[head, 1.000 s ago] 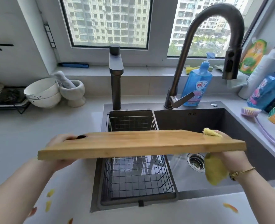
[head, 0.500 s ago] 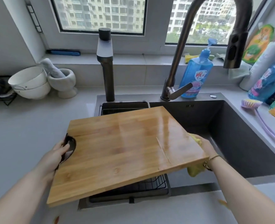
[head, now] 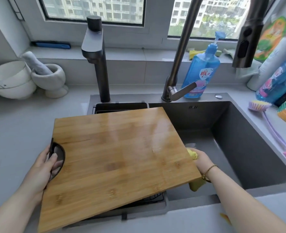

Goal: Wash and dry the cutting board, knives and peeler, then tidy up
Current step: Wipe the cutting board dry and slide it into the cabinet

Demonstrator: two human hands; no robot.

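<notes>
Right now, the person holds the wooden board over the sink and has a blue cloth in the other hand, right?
Not quite. The cloth is yellow, not blue. The head view shows the right hand gripping it beside the cutting board, which the left hand holds by its handle hole over the sink.

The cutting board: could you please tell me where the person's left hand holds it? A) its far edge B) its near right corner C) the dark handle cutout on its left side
C: the left hand curls its thumb into the handle cutout of the cutting board; the right hand holds a yellow cloth.
</notes>
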